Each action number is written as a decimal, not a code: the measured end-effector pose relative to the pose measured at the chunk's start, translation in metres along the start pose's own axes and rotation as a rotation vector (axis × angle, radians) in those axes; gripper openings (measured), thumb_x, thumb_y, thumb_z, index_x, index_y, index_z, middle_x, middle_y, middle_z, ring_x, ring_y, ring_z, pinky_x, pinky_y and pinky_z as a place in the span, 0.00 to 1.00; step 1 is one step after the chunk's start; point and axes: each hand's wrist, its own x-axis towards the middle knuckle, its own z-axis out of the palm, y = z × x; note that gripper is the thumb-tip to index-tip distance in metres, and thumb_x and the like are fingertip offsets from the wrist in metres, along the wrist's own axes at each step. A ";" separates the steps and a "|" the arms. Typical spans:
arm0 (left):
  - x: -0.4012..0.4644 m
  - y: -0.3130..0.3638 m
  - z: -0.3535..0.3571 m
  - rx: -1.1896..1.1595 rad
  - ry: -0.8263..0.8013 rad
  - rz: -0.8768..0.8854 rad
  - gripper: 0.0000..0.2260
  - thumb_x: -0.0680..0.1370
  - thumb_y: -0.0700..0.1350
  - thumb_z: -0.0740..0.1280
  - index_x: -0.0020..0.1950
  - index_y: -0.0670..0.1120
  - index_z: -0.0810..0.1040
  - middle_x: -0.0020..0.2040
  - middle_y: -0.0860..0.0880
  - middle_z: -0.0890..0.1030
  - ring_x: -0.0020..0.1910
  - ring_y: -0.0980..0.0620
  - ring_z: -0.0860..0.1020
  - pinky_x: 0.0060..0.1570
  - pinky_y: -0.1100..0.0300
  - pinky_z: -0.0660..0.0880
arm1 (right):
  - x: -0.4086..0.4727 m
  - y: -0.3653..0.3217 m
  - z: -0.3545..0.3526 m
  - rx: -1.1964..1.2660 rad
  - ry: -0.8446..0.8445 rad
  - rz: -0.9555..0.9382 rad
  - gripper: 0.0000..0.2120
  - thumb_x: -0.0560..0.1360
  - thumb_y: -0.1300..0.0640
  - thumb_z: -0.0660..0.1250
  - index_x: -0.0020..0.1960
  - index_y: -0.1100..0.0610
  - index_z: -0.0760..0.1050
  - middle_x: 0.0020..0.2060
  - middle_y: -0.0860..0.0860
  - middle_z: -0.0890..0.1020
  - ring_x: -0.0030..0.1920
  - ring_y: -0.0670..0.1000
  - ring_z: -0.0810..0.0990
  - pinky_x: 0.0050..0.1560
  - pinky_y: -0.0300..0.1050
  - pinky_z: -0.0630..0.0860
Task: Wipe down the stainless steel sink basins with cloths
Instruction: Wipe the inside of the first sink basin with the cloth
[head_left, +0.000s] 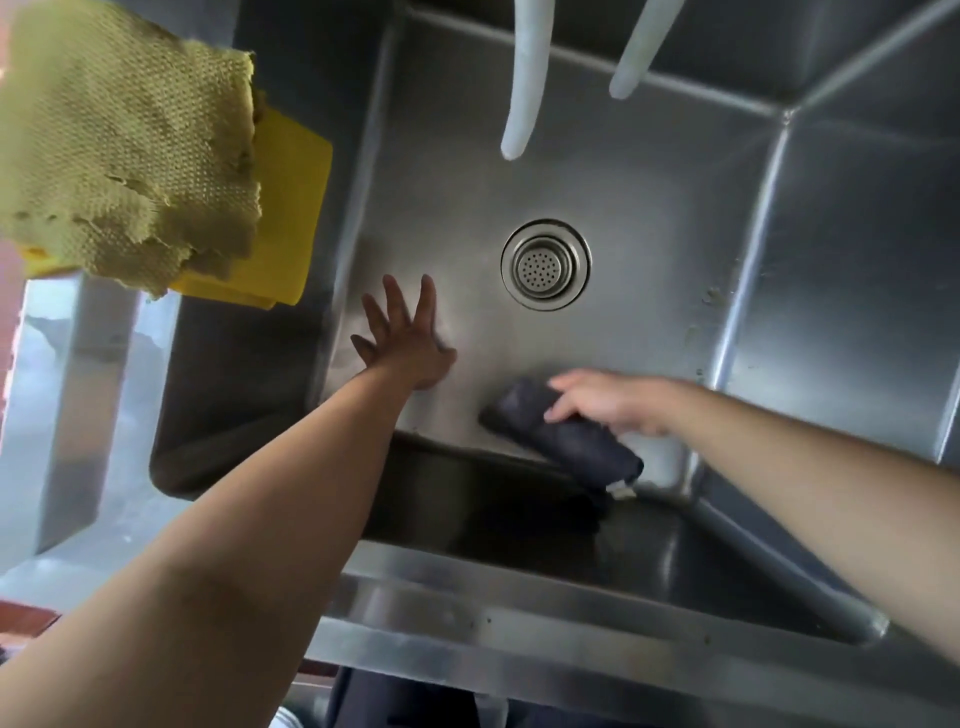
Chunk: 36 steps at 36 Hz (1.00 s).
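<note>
I look down into a deep stainless steel sink basin (649, 218) with a round perforated drain (544, 265) in the middle of its floor. My left hand (402, 338) lies flat on the basin floor left of the drain, fingers spread. A folded dark blue cloth (561, 431) lies on the floor near the front wall. My right hand (602, 402) rests on top of that cloth, fingers extended over it. A worn yellow-green mesh cloth (124, 150) and a yellow cloth (291, 208) hang over the divider at the upper left.
Two pale hoses (524, 78) (641, 49) hang into the basin from the back. A second basin (234, 364) lies left of the divider. Small bits of residue (711, 296) cling to the right wall. The steel front rim (519, 629) runs below my arms.
</note>
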 end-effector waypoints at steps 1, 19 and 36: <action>0.001 0.001 -0.001 -0.001 -0.004 -0.007 0.42 0.79 0.52 0.64 0.78 0.62 0.32 0.78 0.48 0.26 0.77 0.39 0.30 0.74 0.32 0.45 | 0.000 -0.009 -0.009 -0.029 0.073 -0.026 0.08 0.78 0.60 0.64 0.56 0.53 0.75 0.50 0.54 0.80 0.53 0.55 0.79 0.43 0.43 0.71; 0.038 -0.013 -0.053 -0.350 0.096 0.072 0.14 0.73 0.48 0.56 0.51 0.44 0.77 0.57 0.36 0.79 0.58 0.37 0.77 0.56 0.47 0.75 | 0.088 -0.103 0.149 -0.695 0.125 -0.151 0.26 0.79 0.57 0.60 0.76 0.51 0.63 0.76 0.58 0.63 0.74 0.68 0.61 0.66 0.66 0.71; -0.010 0.008 -0.004 0.065 0.184 0.039 0.32 0.80 0.53 0.60 0.80 0.62 0.48 0.82 0.49 0.39 0.80 0.40 0.41 0.73 0.33 0.52 | 0.044 -0.052 0.087 -0.500 -0.055 -0.013 0.18 0.82 0.58 0.55 0.69 0.62 0.72 0.67 0.61 0.75 0.64 0.60 0.76 0.63 0.50 0.73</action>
